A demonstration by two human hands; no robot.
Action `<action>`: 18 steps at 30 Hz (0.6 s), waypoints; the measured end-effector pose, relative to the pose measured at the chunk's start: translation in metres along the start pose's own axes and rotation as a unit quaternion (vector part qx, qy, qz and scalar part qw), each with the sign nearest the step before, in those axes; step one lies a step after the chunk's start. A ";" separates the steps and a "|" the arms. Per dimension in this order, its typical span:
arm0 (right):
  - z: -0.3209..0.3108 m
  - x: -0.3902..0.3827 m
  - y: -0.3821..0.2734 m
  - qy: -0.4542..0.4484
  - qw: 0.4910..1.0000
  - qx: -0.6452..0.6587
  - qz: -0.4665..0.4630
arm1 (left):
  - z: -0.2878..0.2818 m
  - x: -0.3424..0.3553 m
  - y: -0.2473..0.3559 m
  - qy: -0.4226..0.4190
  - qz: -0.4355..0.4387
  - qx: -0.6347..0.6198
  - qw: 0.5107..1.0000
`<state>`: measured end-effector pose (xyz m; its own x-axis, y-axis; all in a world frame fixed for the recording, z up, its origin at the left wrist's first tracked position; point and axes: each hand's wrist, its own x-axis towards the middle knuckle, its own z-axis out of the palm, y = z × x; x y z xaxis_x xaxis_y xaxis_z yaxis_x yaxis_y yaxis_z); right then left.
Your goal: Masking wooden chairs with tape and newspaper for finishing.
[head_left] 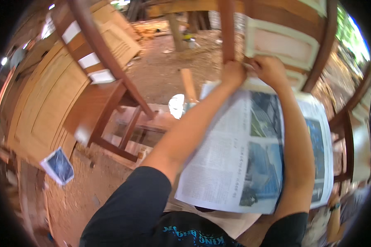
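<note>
A wooden chair back (284, 13) with brown posts stands before me, its panel (281, 43) edged by pale strips that look like masking tape. Both of my hands meet at its lower left, beside the left post. My left hand (233, 73) is closed against that post. Close by, my right hand (269, 69) is closed too, fingers bent toward the left one. A small pale bit shows between them, too blurred to name. Below my forearms an open newspaper (212, 164), with printed text and colour pictures, covers the seat area.
Another brown chair (95, 103) with white sheets on its back stands at left, near carved wooden panels (41, 111). A printed paper piece (58, 165) lies on the dirt floor (160, 78). At right are another chair (352, 144) and a person's arm (334, 218); a wooden bench (185, 7) is behind.
</note>
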<state>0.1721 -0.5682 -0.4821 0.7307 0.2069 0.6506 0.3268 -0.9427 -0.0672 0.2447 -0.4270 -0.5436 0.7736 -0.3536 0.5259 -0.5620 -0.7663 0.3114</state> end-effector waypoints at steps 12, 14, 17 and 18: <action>-0.016 0.013 -0.044 0.039 0.995 0.095 -0.018 | -0.042 -0.009 0.003 -0.022 -0.044 -0.107 0.993; -0.027 0.016 -0.049 0.040 0.993 0.109 -0.001 | -0.044 -0.008 0.007 -0.025 -0.033 -0.123 0.992; -0.033 0.028 -0.051 0.109 0.986 0.109 -0.071 | -0.035 -0.002 0.003 -0.039 -0.028 -0.093 0.995; -0.037 0.030 -0.055 0.120 0.981 0.137 -0.062 | -0.034 -0.001 -0.004 -0.062 -0.036 -0.115 0.991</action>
<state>0.1536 -0.5198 -0.4311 0.5246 0.2163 0.8234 0.5767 -0.8018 -0.1568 0.2362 -0.4048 -0.5185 0.8366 -0.3762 0.3982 -0.5441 -0.6553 0.5240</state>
